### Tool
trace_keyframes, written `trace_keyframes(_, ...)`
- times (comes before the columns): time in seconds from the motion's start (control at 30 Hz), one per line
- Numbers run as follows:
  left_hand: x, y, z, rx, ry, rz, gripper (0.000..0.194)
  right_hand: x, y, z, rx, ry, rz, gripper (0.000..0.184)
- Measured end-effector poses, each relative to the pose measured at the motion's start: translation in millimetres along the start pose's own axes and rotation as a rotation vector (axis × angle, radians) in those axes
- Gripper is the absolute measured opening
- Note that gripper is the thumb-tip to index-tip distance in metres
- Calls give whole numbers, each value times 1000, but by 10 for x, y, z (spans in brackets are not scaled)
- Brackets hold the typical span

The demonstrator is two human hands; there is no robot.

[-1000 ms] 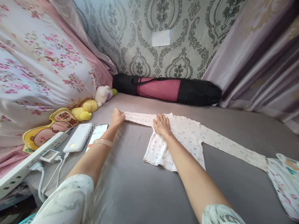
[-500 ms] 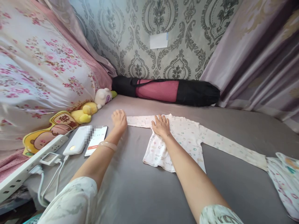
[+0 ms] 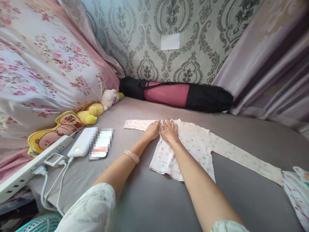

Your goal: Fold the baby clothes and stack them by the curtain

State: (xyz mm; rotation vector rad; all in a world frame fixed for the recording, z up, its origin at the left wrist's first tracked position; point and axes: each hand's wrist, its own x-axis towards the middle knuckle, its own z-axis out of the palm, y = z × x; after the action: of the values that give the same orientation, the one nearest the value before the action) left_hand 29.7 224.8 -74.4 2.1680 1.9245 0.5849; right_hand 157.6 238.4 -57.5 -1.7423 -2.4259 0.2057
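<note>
A small white long-sleeved shirt (image 3: pixel 193 145) with a pastel print lies spread on a grey bed sheet (image 3: pixel 145 193), both sleeves stretched out sideways. My left hand (image 3: pixel 153 130) rests on the left sleeve close to the shoulder, fingers extended and holding nothing. Right beside it, my right hand (image 3: pixel 169 131) lies flat on the shirt's upper left part with its fingers spread. The cuff of the right sleeve meets a printed cloth (image 3: pixel 295 190) at the right edge, which is partly out of view.
Along the wall lies a long black and pink bag (image 3: pixel 166 94). At left are a phone (image 3: pixel 101 144), a white power bank (image 3: pixel 82 141), a power strip (image 3: pixel 36 161) with cables, a pig-faced cushion (image 3: pixel 48 138) and plush toys (image 3: pixel 90 113). A turquoise basket (image 3: pixel 41 222) stands bottom left.
My left hand has let go of the left cuff and moved right along the sleeve to the shoulder, beside my right hand. The right hand stays flat on the shirt.
</note>
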Motion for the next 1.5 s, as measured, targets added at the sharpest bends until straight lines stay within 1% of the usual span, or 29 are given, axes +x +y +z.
trace_keyframes(0.07,-68,-144,-52,91,-11,-20,51,-5,-16,-13,-5,-5,4,57)
trace_keyframes(0.23,-246,-482,-314,279,-41,-192,51,-3,-17,-27,-21,-23,4,57)
trace_keyframes(0.37,-354,-736,-494,355,-10,-298,51,5,1,6,4,0,-4,58)
trace_keyframes(0.47,-403,-807,-530,342,55,-308,50,12,-8,27,28,4,-3,58)
trace_keyframes(0.57,-445,-774,-523,335,168,-266,49,30,-14,0,55,-24,1,58)
trace_keyframes(0.6,-461,-753,-521,338,194,-232,48,35,-1,-26,73,-54,-5,59)
trace_keyframes(0.67,-491,-713,-525,333,207,-126,48,29,65,-101,139,-127,-35,61)
trace_keyframes(0.73,-513,-688,-532,312,181,-18,48,-13,189,-188,202,-160,-77,62)
trace_keyframes(0.77,-519,-683,-533,299,161,24,49,-49,267,-227,212,-154,-97,63)
trace_keyframes(0.87,-511,-690,-526,272,98,104,50,-163,507,-296,138,-109,-135,64)
trace_keyframes(0.93,-493,-703,-513,262,53,146,50,-192,627,-295,69,-100,-133,64)
trace_keyframes(1.03,-472,-719,-500,257,3,147,51,-132,717,-239,8,-101,-109,65)
trace_keyframes(1.2,-461,-743,-496,247,-43,99,52,-12,749,-124,5,-65,-87,65)
trace_keyframes(1.37,-450,-823,-469,247,-30,126,56,-18,755,-89,21,-55,-84,64)
trace_keyframes(1.5,-439,-876,-445,248,-1,144,57,-4,758,-156,73,-110,-78,64)
